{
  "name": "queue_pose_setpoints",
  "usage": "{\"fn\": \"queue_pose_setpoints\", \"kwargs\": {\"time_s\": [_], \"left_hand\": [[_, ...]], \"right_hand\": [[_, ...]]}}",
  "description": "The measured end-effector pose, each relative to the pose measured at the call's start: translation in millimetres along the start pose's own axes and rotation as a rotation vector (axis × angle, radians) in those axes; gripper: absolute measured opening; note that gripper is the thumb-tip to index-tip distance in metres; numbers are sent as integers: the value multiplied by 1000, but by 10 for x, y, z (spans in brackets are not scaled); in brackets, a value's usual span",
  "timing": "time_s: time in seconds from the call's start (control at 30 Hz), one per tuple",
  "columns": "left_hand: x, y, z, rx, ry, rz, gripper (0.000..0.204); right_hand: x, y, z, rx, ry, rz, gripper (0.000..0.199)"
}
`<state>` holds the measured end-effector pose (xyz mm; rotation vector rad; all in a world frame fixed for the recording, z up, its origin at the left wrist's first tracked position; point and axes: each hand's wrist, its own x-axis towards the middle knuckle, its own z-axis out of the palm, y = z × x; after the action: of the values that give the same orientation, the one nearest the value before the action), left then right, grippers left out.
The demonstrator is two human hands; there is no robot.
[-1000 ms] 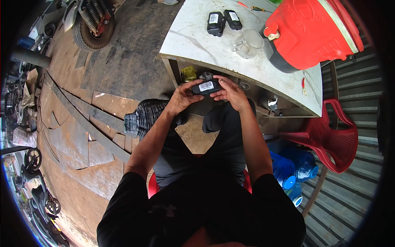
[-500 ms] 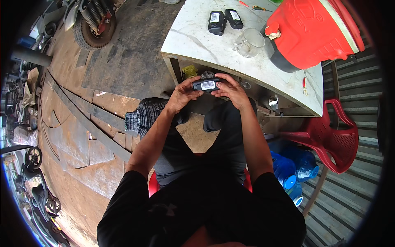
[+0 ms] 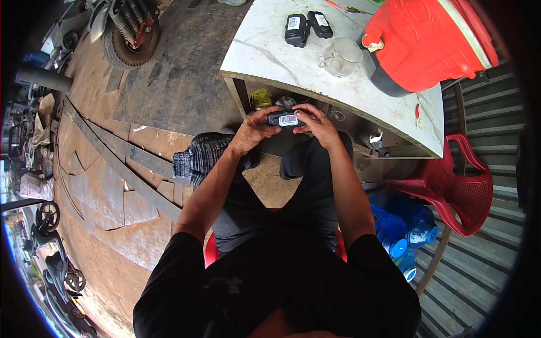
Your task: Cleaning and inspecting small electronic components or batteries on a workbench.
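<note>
A small black box-shaped device (image 3: 286, 120) with a white barcode label is held between my two hands, just in front of the table's near edge and above my knees. My left hand (image 3: 253, 130) grips its left end, fingers along the far side and thumb below. On the other end, my right hand (image 3: 319, 127) has its fingers closed round the corner. Two similar black devices with labels, one on the left (image 3: 297, 30) and one on the right (image 3: 320, 25), lie side by side on the white marble-look table (image 3: 259, 48).
A clear glass mug (image 3: 341, 57) and a red drink cooler (image 3: 425, 48) stand on the table. Small scissors (image 3: 418, 115) lie near its right edge. A red plastic chair (image 3: 451, 180) and blue water jugs (image 3: 389, 228) are at my right. A motorbike wheel (image 3: 131, 48) stands far left.
The device has shifted slightly to the right and tilted a little in my hands. My right fingers have drawn in closer around its end.
</note>
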<state>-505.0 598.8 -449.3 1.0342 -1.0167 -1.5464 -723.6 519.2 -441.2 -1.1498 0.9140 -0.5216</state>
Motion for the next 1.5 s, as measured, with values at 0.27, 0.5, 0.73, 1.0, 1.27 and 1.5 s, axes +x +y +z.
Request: {"fn": "queue_pose_setpoints", "kwargs": {"time_s": [0.27, 0.5, 0.73, 1.0, 1.27, 1.5], "left_hand": [[-17, 18, 0, 3, 31, -13, 60], [-13, 39, 30, 2, 77, -15, 61], [-2, -8, -30, -2, 105, -43, 55], [-18, 55, 14, -9, 96, -84, 52], [-6, 7, -49, -31, 100, -121, 35], [5, -88, -100, -113, 204, -132, 17]], "right_hand": [[18, 4, 1, 12, 25, 34, 30], [-12, -23, 10, 35, -5, 20, 34], [-71, -68, 51, 45, -84, -56, 45], [-20, 8, -8, -5, -92, 9, 52], [-18, -28, 35, -104, -24, 57, 57], [18, 4, 34, -164, -30, 149, 65]]}}
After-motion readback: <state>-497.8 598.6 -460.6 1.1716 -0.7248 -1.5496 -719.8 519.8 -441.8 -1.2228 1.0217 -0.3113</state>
